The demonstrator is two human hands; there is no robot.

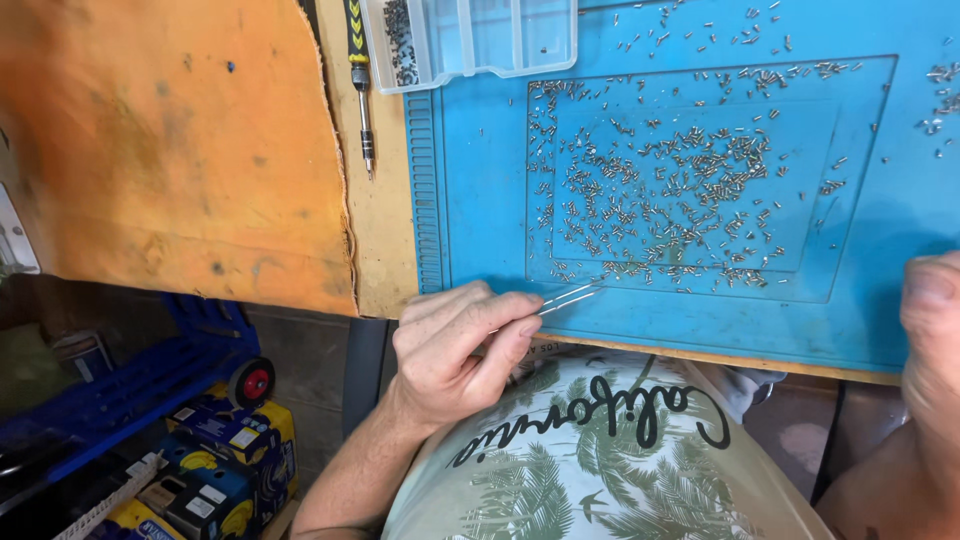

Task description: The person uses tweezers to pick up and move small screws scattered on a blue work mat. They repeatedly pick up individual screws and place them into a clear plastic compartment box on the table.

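Left hand (455, 345) pinches tweezers (568, 298), tips at near edge of screws (665, 195) scattered mid blue mat (470, 200); right hand (930, 330) at right edge, grip unclear. Keep tips low, take one screw

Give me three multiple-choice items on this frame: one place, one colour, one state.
1. Where does the clear plastic box sit?
A. at the mat's far left corner
B. on the floor
C. in the person's lap

2. What colour is the mat under the small metal pins?
A. green
B. blue
C. black

3. What is the left hand doing?
A. resting flat and empty
B. gripping the screwdriver
C. pinching tweezers

Answers:
1 A, the box overlaps the mat's top left edge, beside the screwdriver.
2 B, the mat is bright blue.
3 C, the fingers pinch the tweezers, tips pointing at the pins; the right hand sits at the frame's edge.
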